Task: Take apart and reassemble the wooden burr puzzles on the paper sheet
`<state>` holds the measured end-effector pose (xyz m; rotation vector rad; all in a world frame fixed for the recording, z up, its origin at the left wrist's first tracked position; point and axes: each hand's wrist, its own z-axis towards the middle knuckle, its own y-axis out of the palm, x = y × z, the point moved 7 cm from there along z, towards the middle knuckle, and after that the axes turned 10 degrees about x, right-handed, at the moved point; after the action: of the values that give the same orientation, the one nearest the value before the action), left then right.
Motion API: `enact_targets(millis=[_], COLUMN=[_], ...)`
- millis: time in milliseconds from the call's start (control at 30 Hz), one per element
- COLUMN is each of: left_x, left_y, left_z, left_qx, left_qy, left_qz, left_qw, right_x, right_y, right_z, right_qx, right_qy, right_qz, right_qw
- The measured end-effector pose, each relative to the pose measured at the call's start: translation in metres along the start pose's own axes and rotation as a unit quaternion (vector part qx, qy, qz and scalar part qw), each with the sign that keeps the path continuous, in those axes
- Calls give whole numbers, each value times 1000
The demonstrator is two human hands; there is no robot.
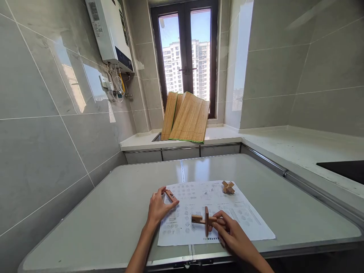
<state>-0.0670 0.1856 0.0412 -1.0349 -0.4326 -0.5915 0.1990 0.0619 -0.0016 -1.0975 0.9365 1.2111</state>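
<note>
– Glossy grey tiles [31,159] make the walls around us, and far behind the paper sheet [253,233] we see a dark-framed window [186,68]. What do we have between these two?

– Well beyond the sheet we find a folded mat [189,117] of thin, straw-coloured strips with green edging. It leans on a white, smooth counter [223,132].

– And what is under the sheet?

– Under it is our pale table [113,212], flat and slightly shiny, with rounded corners. The sheet itself is thin and white, printed with many small drawings.

– Please, how are our hands?

– At the sheet's far left corner, our left hand [160,206] has thumb and fingers closed around a notched stick [171,195] of reddish-brown wood. If the stick is lifted or touches the paper, we cannot tell.

– And the other one?

– Above the sheet's near edge, our right hand [224,229] pinches one end of the crossed pieces [206,220]: a long wooden bar, and across it a flat one with rounded ends.

– Do we see more wood?

– Yes, on the sheet's far right corner rests an interlocked block [228,187], lighter in colour, star-like, its short square ends pointing several ways.
</note>
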Motion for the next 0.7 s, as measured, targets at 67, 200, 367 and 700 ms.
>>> enact_targets(millis=[67, 200, 367, 700], left_x=[-7, -14, -17, 32], left_y=[3, 6, 10, 4], left_z=[0, -3, -7, -14], left_qx=[1, 3, 1, -22], left_qy=[-5, -13, -4, 60], left_qz=[15, 25, 30, -77], left_qw=[1000, 1000, 1000, 995], right_x=[-1, -1, 3, 15], right_y=[-1, -1, -2, -10], right_z=[0, 0, 1, 5], right_qx=[3, 5, 12, 49], right_qy=[-4, -2, 15, 43], right_qz=[-6, -7, 18, 83], right_qw=[1000, 1000, 1000, 994])
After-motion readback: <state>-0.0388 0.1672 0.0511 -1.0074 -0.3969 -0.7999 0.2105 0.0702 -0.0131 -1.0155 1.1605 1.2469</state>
